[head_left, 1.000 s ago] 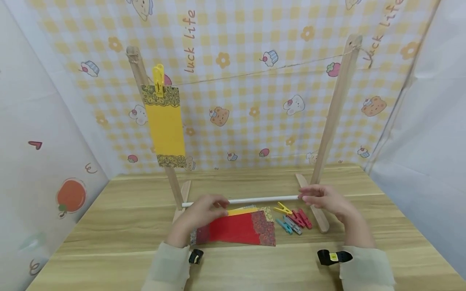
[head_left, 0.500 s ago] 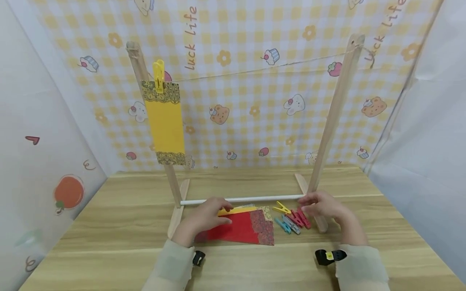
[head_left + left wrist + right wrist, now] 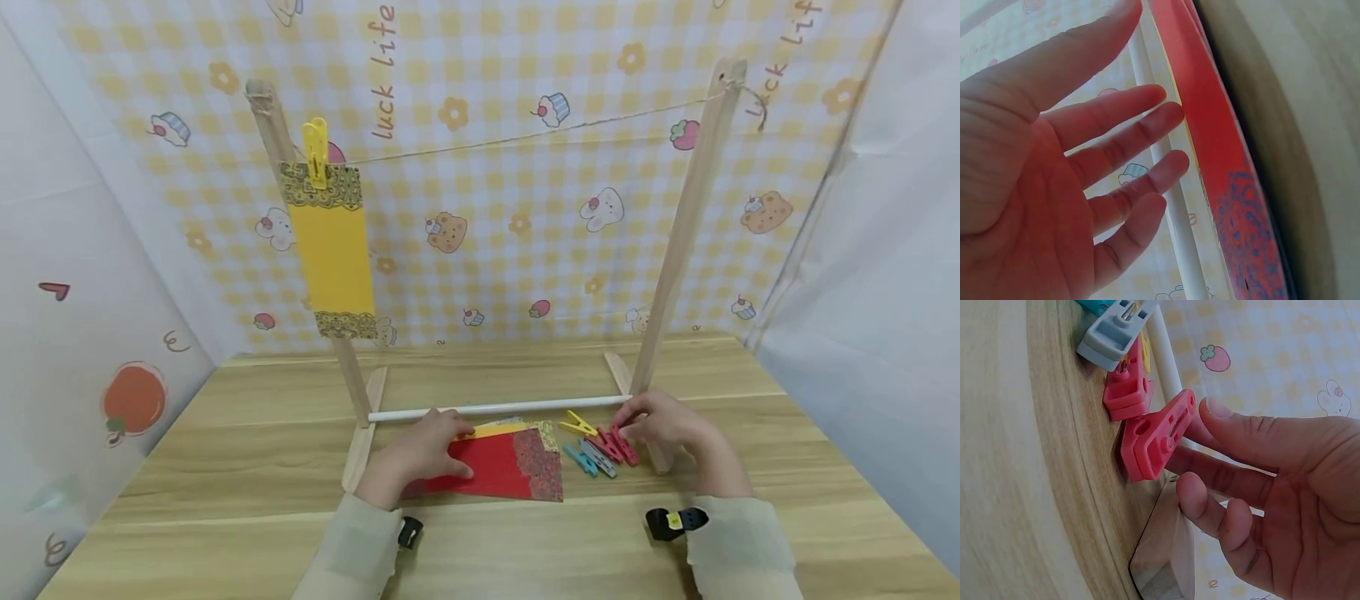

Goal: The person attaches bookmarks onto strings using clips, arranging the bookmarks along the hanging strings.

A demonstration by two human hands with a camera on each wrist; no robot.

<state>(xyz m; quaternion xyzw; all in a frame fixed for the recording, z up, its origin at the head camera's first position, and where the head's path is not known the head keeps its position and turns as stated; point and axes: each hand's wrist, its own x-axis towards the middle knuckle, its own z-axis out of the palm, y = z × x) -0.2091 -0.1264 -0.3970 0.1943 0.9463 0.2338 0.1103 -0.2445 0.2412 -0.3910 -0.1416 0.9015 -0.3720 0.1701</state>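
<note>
My left hand (image 3: 420,454) lies over the left part of a red card (image 3: 491,467) with patterned ends, fingers spread. In the left wrist view its fingertips come right up to the card's edge, with nothing gripped. Yellow and other patterned cards peek out beneath the red one. At the right, the thumb and fingers of my right hand (image 3: 663,421) pinch at the far end of a red clothespin (image 3: 1163,437). Another red clothespin (image 3: 1129,390) and a grey clothespin (image 3: 1113,334) lie beside it. A yellow clothespin (image 3: 579,423) and a teal clothespin (image 3: 581,461) complete the pile.
Behind the cards stands a wooden frame with a left post (image 3: 348,375), a right post (image 3: 678,242) and a white bar (image 3: 502,408). A string (image 3: 517,140) spans the posts. From its left end hangs a yellow card (image 3: 330,258) under a yellow clothespin (image 3: 317,154).
My right hand has come down from beside the right post's foot to the red clothespin. My left hand has slid slightly across the red card and its fingers have spread.
</note>
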